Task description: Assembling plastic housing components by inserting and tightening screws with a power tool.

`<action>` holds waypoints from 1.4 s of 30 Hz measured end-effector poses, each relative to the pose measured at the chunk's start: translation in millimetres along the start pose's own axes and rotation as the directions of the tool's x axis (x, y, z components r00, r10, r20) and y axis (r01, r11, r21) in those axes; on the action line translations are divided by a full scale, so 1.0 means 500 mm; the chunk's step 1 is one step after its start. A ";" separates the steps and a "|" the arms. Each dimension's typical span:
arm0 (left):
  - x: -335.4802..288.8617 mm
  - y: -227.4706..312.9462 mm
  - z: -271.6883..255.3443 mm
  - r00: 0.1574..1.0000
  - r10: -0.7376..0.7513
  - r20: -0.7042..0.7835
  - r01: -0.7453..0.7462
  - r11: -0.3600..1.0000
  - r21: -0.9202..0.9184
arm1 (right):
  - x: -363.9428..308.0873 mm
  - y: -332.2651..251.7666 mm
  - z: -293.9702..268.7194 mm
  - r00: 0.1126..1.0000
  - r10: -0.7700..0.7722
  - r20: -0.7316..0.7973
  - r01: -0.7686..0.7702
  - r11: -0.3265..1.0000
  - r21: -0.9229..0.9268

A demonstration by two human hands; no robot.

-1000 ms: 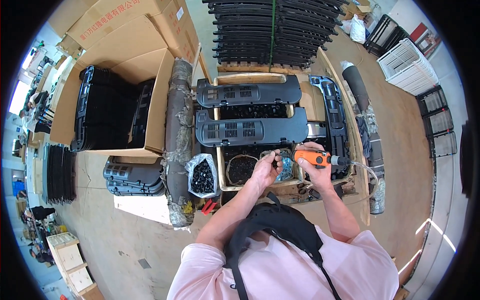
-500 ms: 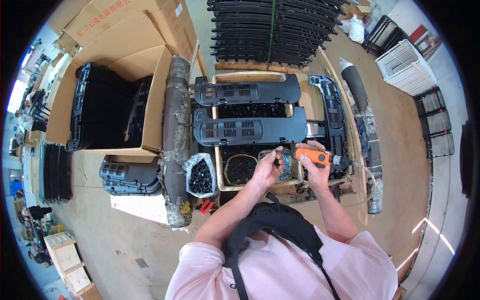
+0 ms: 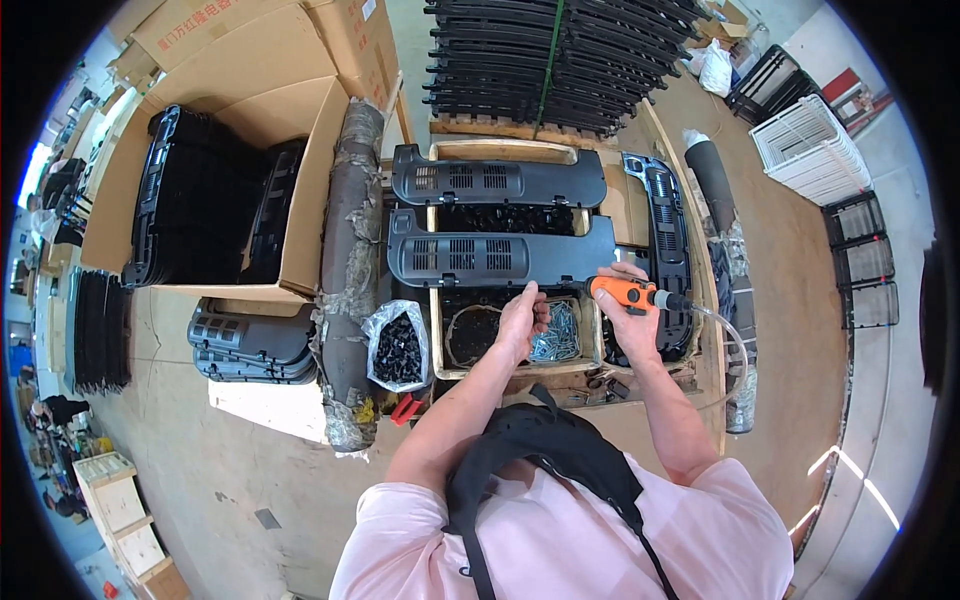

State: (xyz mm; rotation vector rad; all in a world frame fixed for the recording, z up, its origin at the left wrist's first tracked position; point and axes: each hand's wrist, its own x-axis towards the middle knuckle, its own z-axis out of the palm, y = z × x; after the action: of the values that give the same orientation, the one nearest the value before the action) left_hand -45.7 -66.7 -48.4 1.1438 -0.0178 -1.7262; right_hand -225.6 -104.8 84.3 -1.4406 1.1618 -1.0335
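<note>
My right hand [image 3: 634,325] is wrapped round an orange air screwdriver [image 3: 622,293], with a clear hose [image 3: 738,345] leading from its back end. The tool's dark nose points left, close to the front right edge of the nearer black vented plastic panel [image 3: 560,252]. At that panel's front edge is my left hand [image 3: 520,322], its thumb up and its fingers curled; what they pinch, if anything, is too small to make out. A second panel [image 3: 560,180] lies behind, across the same wooden box [image 3: 435,335]. Below the panels, silvery screws [image 3: 558,336] fill one compartment, right beside my left hand.
A plastic bag of black parts [image 3: 398,348] stands left of the box, by red-handled pliers [image 3: 406,409]. A wrapped roll [image 3: 350,250] separates it from a cardboard carton [image 3: 310,180] of panels. Black frames [image 3: 500,70] are stacked behind. Another panel [image 3: 667,220] stands right.
My left hand has dropped away from the screwdriver's nose, moving left to the panel's front edge and uncovering the screws. The screwdriver stays in my right hand, its nose now near the panel.
</note>
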 end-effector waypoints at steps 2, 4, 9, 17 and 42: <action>0.016 0.010 -0.001 0.998 0.045 -0.053 -0.042 0.998 0.056 | 0.006 -0.001 0.006 1.000 -0.004 0.005 0.004 1.000 -0.005; 0.029 0.014 0.000 0.995 0.070 -0.076 -0.064 0.995 0.072 | 0.013 0.005 0.012 0.998 -0.062 0.020 0.062 0.998 -0.017; 0.040 0.009 0.002 0.988 0.114 -0.106 -0.101 0.987 0.123 | 0.019 0.002 0.011 0.998 -0.035 0.051 0.037 0.998 -0.044; 0.047 0.006 0.001 0.985 0.121 -0.127 -0.102 0.984 0.149 | 0.037 -0.016 0.027 0.993 -0.037 0.115 0.053 0.990 -0.134; 0.030 0.004 -0.033 0.991 0.129 -0.042 -0.121 0.981 0.153 | 0.065 -0.119 0.031 0.976 -0.069 0.209 0.079 0.996 -0.042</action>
State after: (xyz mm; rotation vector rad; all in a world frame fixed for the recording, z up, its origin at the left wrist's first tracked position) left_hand -33.3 -71.0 -66.8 1.2701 -0.1873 -1.6044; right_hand -195.7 -130.2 141.6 -1.6011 0.9959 -0.8857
